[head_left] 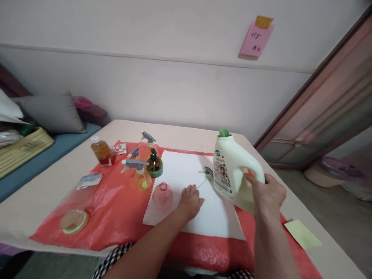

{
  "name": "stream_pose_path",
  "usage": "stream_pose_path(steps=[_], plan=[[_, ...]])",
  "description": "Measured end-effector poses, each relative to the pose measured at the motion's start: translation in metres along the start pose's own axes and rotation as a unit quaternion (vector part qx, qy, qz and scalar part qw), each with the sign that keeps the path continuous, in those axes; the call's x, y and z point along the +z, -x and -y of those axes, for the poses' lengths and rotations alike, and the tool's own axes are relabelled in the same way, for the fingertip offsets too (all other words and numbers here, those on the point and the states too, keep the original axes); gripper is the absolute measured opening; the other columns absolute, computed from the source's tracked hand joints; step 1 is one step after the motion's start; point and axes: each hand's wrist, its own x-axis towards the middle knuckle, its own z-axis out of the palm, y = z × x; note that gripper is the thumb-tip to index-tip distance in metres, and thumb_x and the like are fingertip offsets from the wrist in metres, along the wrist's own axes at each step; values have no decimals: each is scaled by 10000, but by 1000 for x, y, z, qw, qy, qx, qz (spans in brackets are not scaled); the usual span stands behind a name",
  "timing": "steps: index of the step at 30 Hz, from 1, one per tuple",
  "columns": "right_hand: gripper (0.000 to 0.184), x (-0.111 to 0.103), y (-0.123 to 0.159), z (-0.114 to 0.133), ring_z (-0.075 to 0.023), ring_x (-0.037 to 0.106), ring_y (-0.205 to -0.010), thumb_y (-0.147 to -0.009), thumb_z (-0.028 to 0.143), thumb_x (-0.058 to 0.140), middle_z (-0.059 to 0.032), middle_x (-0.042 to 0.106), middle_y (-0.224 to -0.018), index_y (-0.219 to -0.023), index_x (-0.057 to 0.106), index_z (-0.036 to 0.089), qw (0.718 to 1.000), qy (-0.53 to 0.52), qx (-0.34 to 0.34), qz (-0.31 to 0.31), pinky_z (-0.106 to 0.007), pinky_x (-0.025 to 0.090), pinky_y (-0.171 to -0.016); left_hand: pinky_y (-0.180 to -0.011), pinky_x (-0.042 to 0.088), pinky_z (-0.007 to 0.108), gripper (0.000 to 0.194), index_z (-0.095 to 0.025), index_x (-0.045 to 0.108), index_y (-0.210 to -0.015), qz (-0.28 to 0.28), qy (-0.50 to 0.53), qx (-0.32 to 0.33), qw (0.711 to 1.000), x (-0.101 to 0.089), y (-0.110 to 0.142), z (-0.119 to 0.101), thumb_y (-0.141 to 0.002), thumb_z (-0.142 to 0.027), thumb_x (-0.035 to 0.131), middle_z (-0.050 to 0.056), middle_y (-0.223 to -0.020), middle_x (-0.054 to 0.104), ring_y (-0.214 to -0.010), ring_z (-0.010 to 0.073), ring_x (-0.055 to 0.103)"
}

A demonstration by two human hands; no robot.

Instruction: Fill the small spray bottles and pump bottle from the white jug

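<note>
My right hand (pixel 266 193) grips the handle of a large pale-green detergent jug (pixel 223 166) with a flowered label. The jug is upright, and a green piece shows at its mouth. My left hand (pixel 190 201) lies palm down over a white sheet (pixel 209 221), fingers stretched out, holding nothing visible. Just left of it stands a clear pink bottle (pixel 162 197) without a top. Between my hands, a grey spray trigger (pixel 208 171) lies on the sheet, its thin tube pointing toward my left fingers.
Left of the sheet stand an orange spray bottle (pixel 142 178), others behind it, and a dark green pump bottle (pixel 155 164). Farther left are an amber bottle (pixel 101 152) and a round lid (pixel 74 221), on red plastic (pixel 116 217). A yellow note (pixel 302 234) lies right.
</note>
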Motion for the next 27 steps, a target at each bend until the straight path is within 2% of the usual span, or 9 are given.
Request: stream_pose_path(steps=[3, 9, 12, 15, 20, 23, 25, 27], plan=[[328, -2, 0, 3, -182, 424, -551, -590, 550, 724, 46, 472, -533, -655, 593, 257, 999, -5, 47, 2, -343, 303, -561, -1006, 472, 453, 147, -172, 661, -903, -58, 21, -2, 998, -7, -5, -6, -944, -220, 527, 145, -1052, 691, -1064, 287, 640], [347, 5, 3, 4, -187, 446, -578, -563, 531, 742, 42, 494, -563, -713, 630, 239, 994, -83, 62, -29, -339, 313, -563, -958, 458, 391, 290, -240, 639, -780, -178, 60, 25, 982, -47, 2, -34, -1000, -295, 458, 92, -950, 690, -967, 251, 627], [340, 18, 8, 6, -177, 459, -603, -590, 526, 736, 46, 507, -593, -708, 595, 240, 990, -125, 63, -32, -329, 338, -581, -893, 457, 372, 290, -248, 638, -717, -218, 111, 46, 969, -60, 15, -43, -974, -335, 539, 83, -882, 694, -876, 243, 623], [354, 35, 16, 11, -161, 452, -620, -613, 534, 725, 52, 514, -629, -710, 554, 240, 982, -181, 56, -17, -309, 363, -580, -860, 451, 369, 276, -249, 622, -668, -226, 162, 50, 959, -63, 26, -49, -934, -326, 612, 74, -822, 686, -826, 240, 621], [410, 73, 35, 16, -146, 477, -668, -625, 558, 720, 56, 535, -683, -750, 498, 237, 964, -262, 25, 35, -286, 405, -611, -851, 458, 377, 287, -244, 636, -691, -218, 153, 61, 962, -64, 36, -55, -958, -326, 567, 89, -832, 699, -853, 249, 644], [424, 92, 44, 13, -149, 488, -669, -633, 569, 716, 50, 543, -690, -781, 514, 226, 957, -282, 26, 67, -300, 428, -628, -852, 465, 363, 261, -250, 664, -705, -226, 205, 61, 950, -72, 40, -57, -945, -327, 594, 79, -823, 704, -840, 236, 651], [436, 96, 48, 11, -168, 517, -690, -650, 572, 708, 21, 582, -730, -827, 562, 201, 956, -280, 32, 80, -326, 447, -648, -842, 469, 354, 248, -256, 679, -695, -234, 248, 54, 938, -81, 42, -59, -925, -331, 625, 68, -797, 701, -815, 227, 648], [473, 88, 50, 12, -206, 563, -783, -656, 569, 728, -25, 630, -831, -894, 599, 181, 960, -268, 29, 77, -361, 469, -712, -819, 475, 345, 245, -256, 698, -685, -250, 289, 43, 923, -91, 45, -63, -911, -333, 643, 60, -777, 702, -789, 219, 647]])
